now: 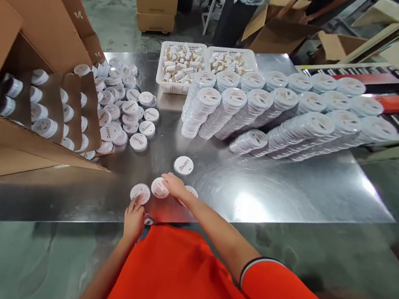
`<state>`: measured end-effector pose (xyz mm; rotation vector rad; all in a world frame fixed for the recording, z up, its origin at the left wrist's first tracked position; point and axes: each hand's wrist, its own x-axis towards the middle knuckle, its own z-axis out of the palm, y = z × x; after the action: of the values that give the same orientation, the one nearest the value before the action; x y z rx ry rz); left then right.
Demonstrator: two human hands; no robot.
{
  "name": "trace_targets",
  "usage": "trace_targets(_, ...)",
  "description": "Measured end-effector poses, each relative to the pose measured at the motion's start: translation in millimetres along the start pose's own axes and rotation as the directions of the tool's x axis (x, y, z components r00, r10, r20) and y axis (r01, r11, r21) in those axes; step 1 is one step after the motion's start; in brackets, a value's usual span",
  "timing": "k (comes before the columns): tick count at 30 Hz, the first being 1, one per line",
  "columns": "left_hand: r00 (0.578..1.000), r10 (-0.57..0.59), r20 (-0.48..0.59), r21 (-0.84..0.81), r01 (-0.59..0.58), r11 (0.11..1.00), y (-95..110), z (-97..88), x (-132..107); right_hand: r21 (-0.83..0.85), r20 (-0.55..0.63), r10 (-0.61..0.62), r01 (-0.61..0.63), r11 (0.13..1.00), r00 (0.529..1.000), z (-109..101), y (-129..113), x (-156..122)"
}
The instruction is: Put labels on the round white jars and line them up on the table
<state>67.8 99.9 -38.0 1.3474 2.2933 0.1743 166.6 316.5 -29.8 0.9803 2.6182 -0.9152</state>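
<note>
The left hand (134, 220) grasps a white round lid (140, 192) by its near edge, while the right hand (174, 185) lies on a second lid (160, 188), its grip unclear, with a third lid (191, 191) under the palm. On the steel table (271, 188), a lone lid (183, 165) sits at 12 o'clock, loose lids (126, 120) and a cardboard carton (35, 25) at 10, and tilted stacks of lids (281, 116) at 1

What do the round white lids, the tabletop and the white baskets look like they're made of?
The round white lids look like moulded plastic: smooth, lightly glossy faces with printed lettering. The tabletop looks like stainless steel sheet, given its mirror-like glare and swirled polish marks. The white baskets look like moulded plastic too, with uniform, perforated walls, though the exact plastic can't be told.
</note>
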Motion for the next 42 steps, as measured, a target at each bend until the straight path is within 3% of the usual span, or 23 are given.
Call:
trace_targets(3,0.998,-0.054,-0.023,-0.083,0.052,0.995,10,3.4,1,-0.063,-0.06,0.053,-0.057,0.996,0.997,11,-7,-3)
trace_targets(6,0.997,-0.034,-0.065,-0.161,0.023,0.987,13,-2.9,5,-0.119,-0.081,0.0,-0.01,0.993,0.997,22,-12,-14)
trace_targets(8,0.997,-0.006,-0.074,-0.124,-0.004,0.992,6,-11.6,9,-0.154,-0.062,-0.072,0.062,0.986,0.995,25,-13,-20)
trace_targets(10,1.0,-0.008,-0.012,-0.061,0.007,0.998,-7,-19.7,13,-0.2,-0.045,-0.093,0.082,0.976,0.995,26,-13,-24)
trace_targets(14,0.996,-0.052,0.07,-0.009,0.053,0.999,-21,-19.2,15,-0.272,-0.052,0.01,-0.023,0.962,0.999,26,-18,-26)
trace_targets(19,0.989,-0.137,0.063,0.017,0.136,0.991,3,-1.5,8,-0.292,-0.095,0.056,-0.082,0.953,0.994,41,-28,-36)
trace_targets(23,0.993,-0.115,0.01,0.082,0.113,0.99,14,-6.7,2,-0.279,-0.101,-0.02,-0.009,0.96,0.995,50,-20,-43)
trace_targets(26,0.999,-0.02,0.048,0.088,0.016,0.996,5,-13.7,3,-0.259,-0.113,-0.069,0.038,0.965,0.991,51,-12,-44)
trace_targets(30,0.981,-0.015,0.191,0.038,0.008,0.999,-11,-9.6,7,-0.246,-0.055,-0.003,-0.011,0.969,0.998,51,-16,-44)
trace_targets(37,0.987,-0.004,0.162,0.028,-0.001,1.0,-17,-4.7,6,-0.181,-0.052,0.118,-0.126,0.975,0.992,49,-38,-49)
trace_targets(39,0.987,0.003,0.158,0.028,-0.007,1.0,-14,-8.8,7,-0.121,-0.092,0.139,-0.15,0.981,0.986,42,-29,-56)
trace_targets(42,0.984,0.061,0.17,0.02,-0.065,0.998,1,-15.1,12,-0.046,-0.189,0.184,-0.196,0.98,0.965,27,3,-74)
